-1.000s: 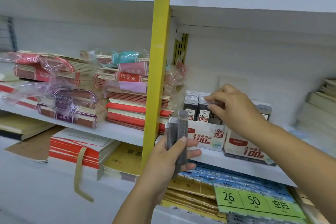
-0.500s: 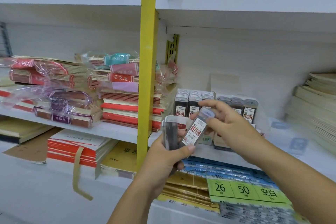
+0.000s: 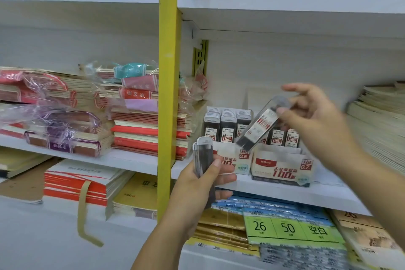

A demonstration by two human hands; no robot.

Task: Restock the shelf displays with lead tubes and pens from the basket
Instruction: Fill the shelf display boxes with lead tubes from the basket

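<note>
My left hand point(image 3: 198, 184) grips a small stack of clear lead tubes point(image 3: 203, 155) upright in front of the shelf edge. My right hand point(image 3: 313, 116) pinches one lead tube point(image 3: 259, 126) by its cap end, tilted, above two white display boxes. The left box point(image 3: 230, 161) marked 0.5 and the right box point(image 3: 282, 167) marked 0.7 stand side by side on the white shelf point(image 3: 274, 190), both with rows of lead tubes standing in them. The basket is out of view.
A yellow upright post point(image 3: 167, 85) splits the shelving. Left of it lie stacks of exercise books point(image 3: 140, 125), some in torn plastic wrap. Paper pads point(image 3: 381, 125) are piled at the right. Below the shelf lie paper packs with a green label point(image 3: 289, 229).
My right hand drew one tube out of the stack in my left hand and carried it up and right over the display boxes. The view shifted slightly.
</note>
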